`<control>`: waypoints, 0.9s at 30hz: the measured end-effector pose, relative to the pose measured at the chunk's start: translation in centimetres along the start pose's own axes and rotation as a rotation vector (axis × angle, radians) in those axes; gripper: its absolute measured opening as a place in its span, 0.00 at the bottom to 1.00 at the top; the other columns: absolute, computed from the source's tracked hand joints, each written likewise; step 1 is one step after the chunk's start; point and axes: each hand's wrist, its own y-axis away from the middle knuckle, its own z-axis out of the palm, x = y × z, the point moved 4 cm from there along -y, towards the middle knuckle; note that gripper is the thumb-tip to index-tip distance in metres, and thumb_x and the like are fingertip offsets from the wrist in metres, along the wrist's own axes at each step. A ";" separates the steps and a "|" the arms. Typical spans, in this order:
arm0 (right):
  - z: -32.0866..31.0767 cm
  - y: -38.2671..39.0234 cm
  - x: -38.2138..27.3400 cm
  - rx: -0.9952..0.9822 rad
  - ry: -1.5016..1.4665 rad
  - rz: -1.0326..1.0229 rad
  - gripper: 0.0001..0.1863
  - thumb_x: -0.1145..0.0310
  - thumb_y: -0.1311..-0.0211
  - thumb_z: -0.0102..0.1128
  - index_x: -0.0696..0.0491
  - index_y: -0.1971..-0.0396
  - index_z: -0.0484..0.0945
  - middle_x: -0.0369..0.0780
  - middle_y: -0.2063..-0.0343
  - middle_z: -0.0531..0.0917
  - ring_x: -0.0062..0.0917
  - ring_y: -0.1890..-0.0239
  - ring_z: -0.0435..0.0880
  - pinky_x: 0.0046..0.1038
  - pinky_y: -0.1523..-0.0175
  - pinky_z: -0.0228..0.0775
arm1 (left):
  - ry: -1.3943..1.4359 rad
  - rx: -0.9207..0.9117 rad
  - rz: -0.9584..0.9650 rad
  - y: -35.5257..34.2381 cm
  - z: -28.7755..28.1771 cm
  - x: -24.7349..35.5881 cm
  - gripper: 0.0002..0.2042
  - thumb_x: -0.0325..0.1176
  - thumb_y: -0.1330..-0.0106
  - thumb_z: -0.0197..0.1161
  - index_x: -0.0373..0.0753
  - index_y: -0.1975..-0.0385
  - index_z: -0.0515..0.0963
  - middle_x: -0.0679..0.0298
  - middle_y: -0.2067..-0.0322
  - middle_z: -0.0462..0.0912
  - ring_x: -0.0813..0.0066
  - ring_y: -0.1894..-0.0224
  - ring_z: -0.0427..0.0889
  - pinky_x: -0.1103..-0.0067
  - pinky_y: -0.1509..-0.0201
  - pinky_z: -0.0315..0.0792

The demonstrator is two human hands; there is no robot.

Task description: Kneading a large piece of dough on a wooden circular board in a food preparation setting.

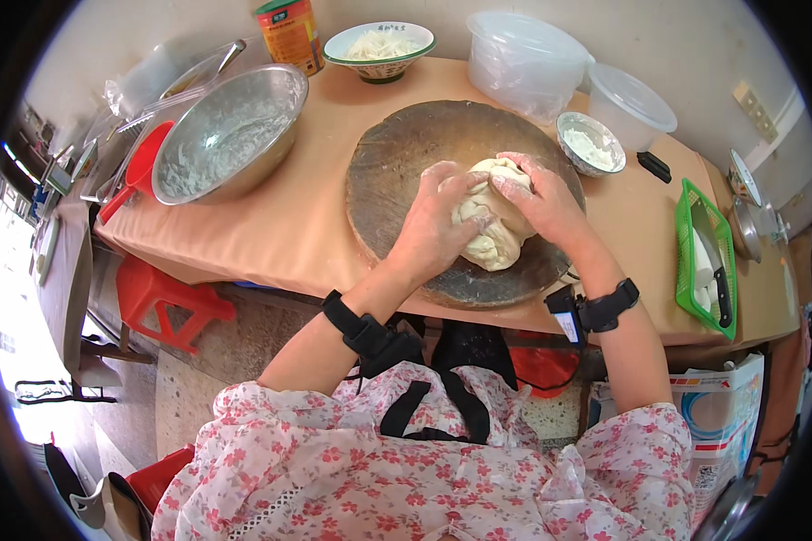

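Note:
A pale, lumpy ball of dough point(498, 236) rests on the round wooden board point(397, 162), toward its right side. My left hand point(438, 216) grips the dough from the left, thumb pressed into its surface. Curled over the upper right of the dough, my right hand point(543, 197) has its floury fingers on the top folds. Both hands are closed round the lump, and the dough's far underside is hidden. Black straps with small devices sit on both my wrists.
A floury steel bowl point(271, 135) and a red scoop point(144, 162) stand at left. Behind are a tin point(292, 36), a bowl of white shreds point(381, 47) and clear tubs point(523, 68). A flour bowl point(591, 144) and a green basket point(702, 270) holding a knife point(722, 287) stand at right.

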 end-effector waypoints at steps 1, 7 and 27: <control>0.0 0.2 -0.3 0.063 0.050 -0.008 0.26 0.57 0.37 0.59 0.59 0.45 0.73 0.49 0.52 0.81 0.34 0.50 0.80 0.31 0.44 0.68 | -0.003 0.003 -0.033 0.0 0.1 -0.5 0.23 0.27 0.45 0.66 0.36 0.46 0.74 0.54 0.47 0.72 0.59 0.45 0.74 0.70 0.39 0.68; -0.5 1.1 -0.8 0.244 0.006 0.088 0.19 0.60 0.36 0.57 0.60 0.53 0.76 0.47 0.61 0.84 0.29 0.60 0.82 0.29 0.52 0.72 | 0.114 0.001 -0.099 -1.6 -0.6 0.6 0.26 0.25 0.47 0.67 0.37 0.44 0.74 0.56 0.48 0.75 0.63 0.46 0.76 0.73 0.41 0.69; 1.4 3.7 -2.2 0.064 0.186 -0.205 0.19 0.64 0.37 0.58 0.55 0.48 0.77 0.45 0.48 0.79 0.39 0.44 0.76 0.34 0.39 0.64 | -0.051 -0.181 0.145 -0.6 -3.0 -0.3 0.14 0.23 0.46 0.63 0.36 0.58 0.80 0.56 0.50 0.79 0.57 0.48 0.78 0.70 0.44 0.72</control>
